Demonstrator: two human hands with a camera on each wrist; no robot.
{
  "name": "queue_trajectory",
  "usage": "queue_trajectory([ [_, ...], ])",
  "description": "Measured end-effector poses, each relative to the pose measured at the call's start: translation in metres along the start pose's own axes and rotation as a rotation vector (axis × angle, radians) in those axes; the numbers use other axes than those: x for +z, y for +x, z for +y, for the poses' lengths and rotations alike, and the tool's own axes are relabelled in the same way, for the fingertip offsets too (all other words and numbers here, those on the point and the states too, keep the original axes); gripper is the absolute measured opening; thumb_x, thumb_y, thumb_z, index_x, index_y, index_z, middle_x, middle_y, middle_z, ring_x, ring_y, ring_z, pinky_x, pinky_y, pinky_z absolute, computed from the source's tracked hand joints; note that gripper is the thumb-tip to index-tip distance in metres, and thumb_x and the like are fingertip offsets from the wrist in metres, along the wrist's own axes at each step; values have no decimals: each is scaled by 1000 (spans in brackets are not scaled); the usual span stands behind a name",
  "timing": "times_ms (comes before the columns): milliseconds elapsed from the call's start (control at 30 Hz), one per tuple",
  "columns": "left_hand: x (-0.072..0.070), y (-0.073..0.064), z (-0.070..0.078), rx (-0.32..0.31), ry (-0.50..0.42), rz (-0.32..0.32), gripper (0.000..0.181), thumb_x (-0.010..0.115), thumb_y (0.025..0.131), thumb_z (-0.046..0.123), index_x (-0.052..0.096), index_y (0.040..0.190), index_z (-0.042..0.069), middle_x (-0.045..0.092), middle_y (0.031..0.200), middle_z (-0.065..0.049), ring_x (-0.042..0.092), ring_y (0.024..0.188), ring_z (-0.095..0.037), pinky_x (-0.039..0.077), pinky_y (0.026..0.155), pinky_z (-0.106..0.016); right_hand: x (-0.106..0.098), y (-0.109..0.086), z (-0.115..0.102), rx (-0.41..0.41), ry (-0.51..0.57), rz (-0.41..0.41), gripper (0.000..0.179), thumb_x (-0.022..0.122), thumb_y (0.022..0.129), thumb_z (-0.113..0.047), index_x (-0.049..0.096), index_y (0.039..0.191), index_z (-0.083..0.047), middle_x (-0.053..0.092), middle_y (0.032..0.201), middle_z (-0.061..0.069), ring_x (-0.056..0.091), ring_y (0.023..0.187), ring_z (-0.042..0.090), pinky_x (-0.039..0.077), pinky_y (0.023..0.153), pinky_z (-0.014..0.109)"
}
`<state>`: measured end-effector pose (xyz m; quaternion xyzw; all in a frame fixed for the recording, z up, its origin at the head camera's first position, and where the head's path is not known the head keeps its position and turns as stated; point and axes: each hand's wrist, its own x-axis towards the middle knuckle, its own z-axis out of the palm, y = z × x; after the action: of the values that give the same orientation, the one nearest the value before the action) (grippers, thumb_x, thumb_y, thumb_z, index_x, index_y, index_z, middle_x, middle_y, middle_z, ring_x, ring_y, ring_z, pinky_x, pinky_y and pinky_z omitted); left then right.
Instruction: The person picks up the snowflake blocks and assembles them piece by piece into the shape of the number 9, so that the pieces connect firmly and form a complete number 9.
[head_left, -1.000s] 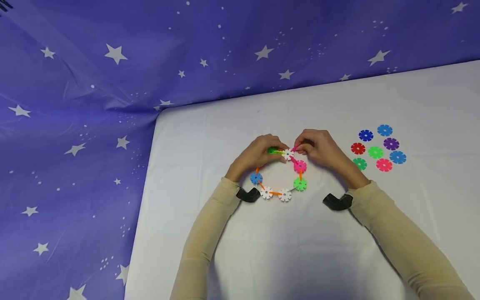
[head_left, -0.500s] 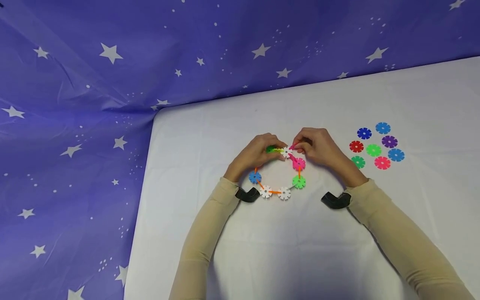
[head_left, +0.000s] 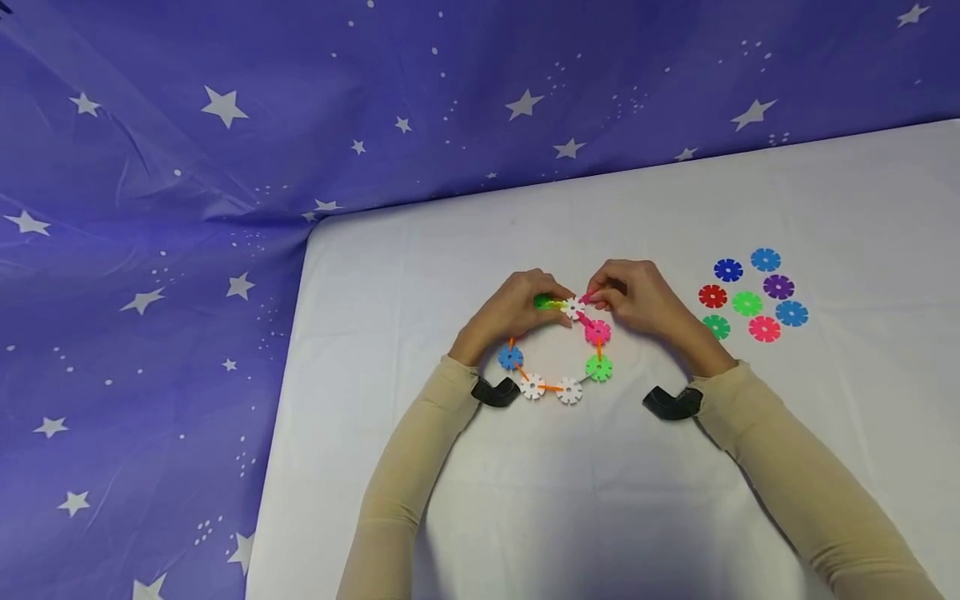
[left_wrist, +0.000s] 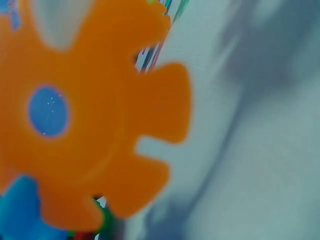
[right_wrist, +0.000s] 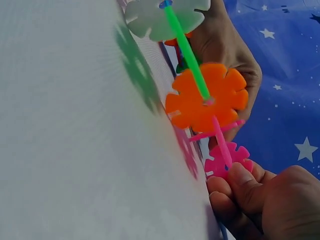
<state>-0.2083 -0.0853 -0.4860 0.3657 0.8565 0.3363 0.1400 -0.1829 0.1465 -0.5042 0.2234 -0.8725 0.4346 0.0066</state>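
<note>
A ring of notched plastic interlocking discs lies between my hands in the head view. My left hand (head_left: 517, 307) pinches the white disc (head_left: 573, 308) at the ring's far side, beside a yellow-green one (head_left: 555, 303). From the right, my right hand (head_left: 633, 293) pinches a pink disc (right_wrist: 220, 162) that stands edge-on against the white one. Nearer parts of the ring include a flat pink disc (head_left: 597, 332), a green disc (head_left: 598, 367) and a blue disc (head_left: 511, 357). In the left wrist view an orange disc (left_wrist: 100, 115) fills the left side; the left hand is out of that view.
Several loose discs, among them a red one (head_left: 712, 296) and a purple one (head_left: 778, 287), lie flat to the right of the right hand. White cloth (head_left: 600, 500) covers the table. Behind it hangs a blue star-printed curtain (head_left: 450, 100). Black mounts (head_left: 672, 403) sit at both wrists.
The head view shifts slightly. Both hands keep their grip at the same spot on the ring, and the loose discs stay where they were.
</note>
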Motion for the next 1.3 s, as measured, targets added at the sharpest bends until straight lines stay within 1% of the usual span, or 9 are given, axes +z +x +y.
queue_trajectory([
  [200, 3, 2, -1, 20, -21, 11, 36, 81, 80, 28, 75, 111, 11, 73, 98, 1, 56, 86, -8, 43, 84, -22, 0, -1, 4, -1, 43, -9, 4, 73, 85, -3, 69, 86, -3, 65, 79, 5, 54, 67, 14, 44, 62, 16],
  [467, -4, 4, -2, 56, -46, 9, 35, 81, 80, 26, 75, 110, 10, 72, 95, 1, 53, 83, -9, 43, 78, -23, 0, 5, -1, -23, 22, 4, 7, 75, 83, 0, 70, 84, -6, 65, 78, 4, 52, 69, 15, 42, 64, 18],
  [667, -12, -2, -3, -12, -14, -75, 50, 81, 80, 37, 69, 123, 13, 67, 107, 2, 52, 97, -11, 42, 89, -25, -2, 1, -6, 100, 32, -34, 7, 75, 85, -5, 71, 91, -8, 66, 85, 3, 53, 74, 16, 45, 67, 19],
  [767, -22, -13, -6, -81, 17, -118, 65, 83, 76, 39, 62, 132, 14, 60, 114, 0, 49, 103, -13, 41, 93, -28, -2, -1, -5, 108, 6, -21, 9, 75, 86, -7, 71, 93, -10, 66, 87, 3, 53, 75, 15, 45, 69, 21],
  [867, -33, -23, -9, -142, 11, -132, 68, 85, 75, 33, 59, 134, 12, 57, 109, -3, 50, 97, -15, 43, 88, -29, -1, -1, -4, 91, 5, 4, 8, 75, 86, -8, 71, 93, -10, 66, 85, 2, 52, 73, 15, 44, 66, 21],
  [967, -38, -25, -15, -154, -28, -103, 56, 83, 79, 25, 63, 129, 9, 59, 99, -5, 52, 85, -16, 45, 77, -28, 1, -1, -2, 77, 22, 6, 7, 75, 86, -9, 71, 92, -10, 65, 82, 2, 52, 71, 15, 43, 63, 21],
  [1100, -42, -15, -22, -122, -52, -17, 41, 79, 82, 18, 68, 121, 9, 63, 95, -4, 55, 83, -16, 46, 75, -27, 1, -3, -4, 78, 39, -6, 7, 75, 86, -11, 71, 92, -12, 64, 81, 2, 51, 70, 16, 42, 61, 21],
  [1200, -46, -10, -23, -124, -8, 10, 43, 79, 83, 23, 68, 123, 10, 64, 106, -5, 55, 93, -18, 46, 84, -30, 0, -4, -6, 79, 42, -13, 8, 75, 86, -10, 71, 92, -13, 63, 81, 1, 49, 70, 16, 41, 62, 22],
  [1300, -52, -17, -19, -160, 66, -5, 59, 80, 82, 33, 60, 134, 12, 60, 121, -7, 52, 107, -21, 43, 95, -35, -1, -4, -7, 61, 27, -29, 9, 74, 87, -9, 70, 95, -12, 64, 84, 1, 50, 71, 15, 42, 63, 22],
])
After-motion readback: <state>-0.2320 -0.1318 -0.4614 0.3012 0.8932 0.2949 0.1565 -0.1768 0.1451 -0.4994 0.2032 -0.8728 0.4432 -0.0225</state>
